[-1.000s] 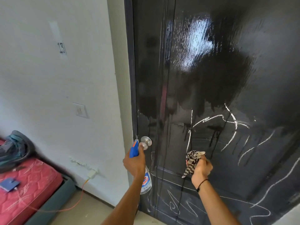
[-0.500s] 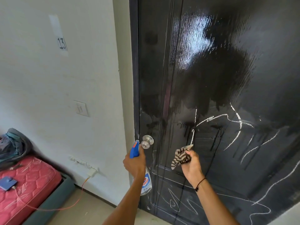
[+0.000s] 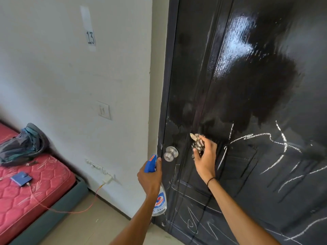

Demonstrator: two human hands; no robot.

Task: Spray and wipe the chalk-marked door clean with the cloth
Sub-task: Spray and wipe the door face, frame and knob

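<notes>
A striped cloth [image 3: 198,145] is bunched in the right hand [image 3: 205,159] and pressed against a glossy black door [image 3: 256,82], just right of the round metal doorknob [image 3: 170,153]. Above this hand the door surface is wet and shiny; to its right and below it, white chalk marks [image 3: 265,138] are scrawled across the panels. A spray bottle [image 3: 156,188] with a blue nozzle is gripped in the left hand [image 3: 150,177], held just below and left of the doorknob, beside the door's edge. Far left of both hands, a red mattress [image 3: 31,188] is seen on the floor
</notes>
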